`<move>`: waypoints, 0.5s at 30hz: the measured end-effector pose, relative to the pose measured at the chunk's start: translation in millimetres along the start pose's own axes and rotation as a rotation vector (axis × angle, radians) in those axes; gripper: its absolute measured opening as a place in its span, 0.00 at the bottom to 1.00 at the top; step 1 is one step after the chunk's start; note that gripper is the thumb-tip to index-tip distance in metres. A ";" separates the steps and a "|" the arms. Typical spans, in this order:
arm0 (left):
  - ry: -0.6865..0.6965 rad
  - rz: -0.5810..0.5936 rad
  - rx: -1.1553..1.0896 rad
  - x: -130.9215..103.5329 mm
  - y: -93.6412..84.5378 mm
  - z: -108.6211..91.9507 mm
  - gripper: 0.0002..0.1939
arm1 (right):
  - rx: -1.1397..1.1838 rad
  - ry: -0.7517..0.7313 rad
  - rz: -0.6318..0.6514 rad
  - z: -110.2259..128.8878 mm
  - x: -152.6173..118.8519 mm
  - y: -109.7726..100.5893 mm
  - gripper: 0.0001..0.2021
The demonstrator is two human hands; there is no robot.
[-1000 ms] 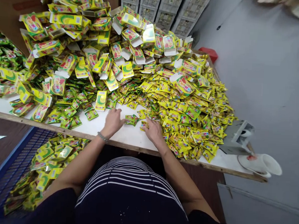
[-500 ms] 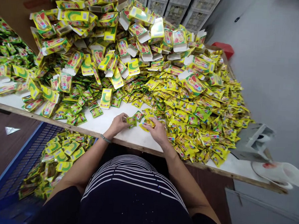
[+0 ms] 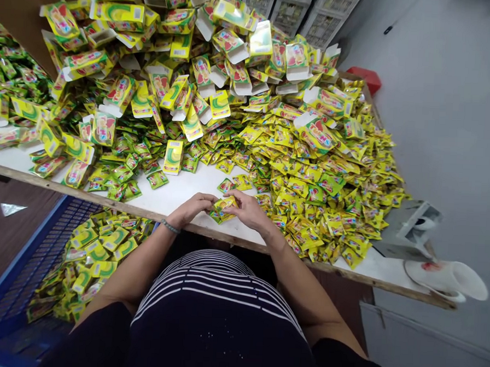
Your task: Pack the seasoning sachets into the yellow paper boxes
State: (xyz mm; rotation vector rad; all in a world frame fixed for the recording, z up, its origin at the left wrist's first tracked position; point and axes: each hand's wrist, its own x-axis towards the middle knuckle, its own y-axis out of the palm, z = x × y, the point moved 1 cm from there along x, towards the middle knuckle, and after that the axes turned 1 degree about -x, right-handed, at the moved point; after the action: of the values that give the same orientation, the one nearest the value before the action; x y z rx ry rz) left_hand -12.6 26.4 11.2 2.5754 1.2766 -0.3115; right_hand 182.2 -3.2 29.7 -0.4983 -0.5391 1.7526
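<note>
Close together at the table's front edge, my two hands hold small sachets. My left hand (image 3: 195, 207) is closed on a green sachet (image 3: 216, 215), which sits low between the hands. My right hand (image 3: 249, 210) pinches a yellow sachet (image 3: 226, 203), held over the green one so that the two overlap. Just beyond my fingers, a loose green sachet (image 3: 225, 185) and a yellow one (image 3: 242, 182) lie on the white tabletop (image 3: 195, 187). A small yellow box (image 3: 173, 157) stands behind my left hand.
Yellow sachets (image 3: 311, 181) are heaped on the right, green ones (image 3: 122, 171) on the left. Small open boxes (image 3: 231, 46) pile up behind. A blue crate (image 3: 27, 270) with filled boxes stands below left. A white jug (image 3: 445, 279) lies at the right end.
My hands have come together, and the yellow sachet in my right hand now overlaps the green one in my left. The view has shifted slightly.
</note>
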 end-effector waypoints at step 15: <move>0.082 -1.052 0.805 19.0 -70.5 -48.2 0.30 | 0.113 0.137 -0.107 -14.5 -22.8 27.0 0.13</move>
State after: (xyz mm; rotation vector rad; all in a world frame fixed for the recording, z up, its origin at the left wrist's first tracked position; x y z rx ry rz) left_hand -54.0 97.1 42.1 2.0976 2.9169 -1.0820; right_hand 175.1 -29.7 3.3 -0.4971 -0.3608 1.6238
